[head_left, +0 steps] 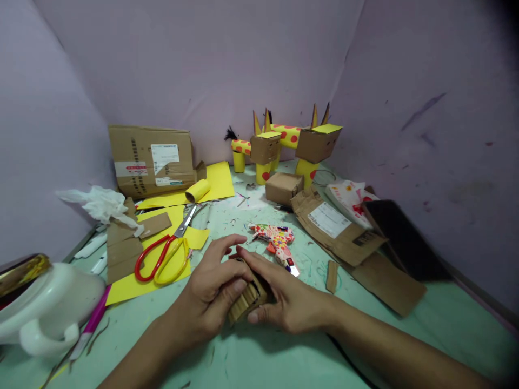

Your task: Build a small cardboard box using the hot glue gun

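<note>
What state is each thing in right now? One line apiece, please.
Left hand: gripping the cardboard piece.
Right hand: gripping it too.
Cardboard piece: folded, held between both hands.
Glue gun: lying on its side, unheld.
Scissors: lying flat, unheld.
Yellow roll: on its side.
Tissue: crumpled.
Smaller animal: standing.
Larger animal: standing.
Mug: things inside.

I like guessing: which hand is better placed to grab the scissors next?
Probably the left hand: the scissors lie close by, on its side, handles nearest it. The right hand is farther off, beyond the cardboard that both hands hold.
</note>
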Motion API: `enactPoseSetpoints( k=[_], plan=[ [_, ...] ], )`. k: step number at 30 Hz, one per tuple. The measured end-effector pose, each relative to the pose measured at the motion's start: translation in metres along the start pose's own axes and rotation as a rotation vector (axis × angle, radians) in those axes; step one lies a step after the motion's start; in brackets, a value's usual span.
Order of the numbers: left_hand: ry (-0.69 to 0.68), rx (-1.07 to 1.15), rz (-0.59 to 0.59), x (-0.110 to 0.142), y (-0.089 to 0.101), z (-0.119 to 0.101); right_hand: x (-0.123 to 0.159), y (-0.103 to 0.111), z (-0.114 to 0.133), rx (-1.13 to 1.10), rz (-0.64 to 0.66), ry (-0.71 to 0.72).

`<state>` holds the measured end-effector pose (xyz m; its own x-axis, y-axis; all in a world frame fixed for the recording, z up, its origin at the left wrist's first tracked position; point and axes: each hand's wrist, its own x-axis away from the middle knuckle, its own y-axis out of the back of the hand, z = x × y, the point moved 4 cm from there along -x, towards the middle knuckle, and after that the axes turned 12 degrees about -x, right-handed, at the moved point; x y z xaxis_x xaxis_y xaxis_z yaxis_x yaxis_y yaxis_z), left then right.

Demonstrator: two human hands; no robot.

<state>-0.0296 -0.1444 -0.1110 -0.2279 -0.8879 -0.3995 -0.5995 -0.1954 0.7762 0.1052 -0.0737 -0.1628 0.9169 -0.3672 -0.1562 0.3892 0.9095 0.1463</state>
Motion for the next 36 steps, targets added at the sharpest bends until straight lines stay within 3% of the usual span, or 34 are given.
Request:
enactPoseSetpoints(
  k=[9,36],
  plan=[
    [-0.012,-0.009,0.148,-0.004,-0.004,-0.004,-0.009,-0.002,0.02,-0.055,0.033,0.093],
    [0.0,0.065,0.209,-0.006,-0.006,-0.008,-0.007,-0.003,0.027,-0.02,0.032,0.065]
  ],
)
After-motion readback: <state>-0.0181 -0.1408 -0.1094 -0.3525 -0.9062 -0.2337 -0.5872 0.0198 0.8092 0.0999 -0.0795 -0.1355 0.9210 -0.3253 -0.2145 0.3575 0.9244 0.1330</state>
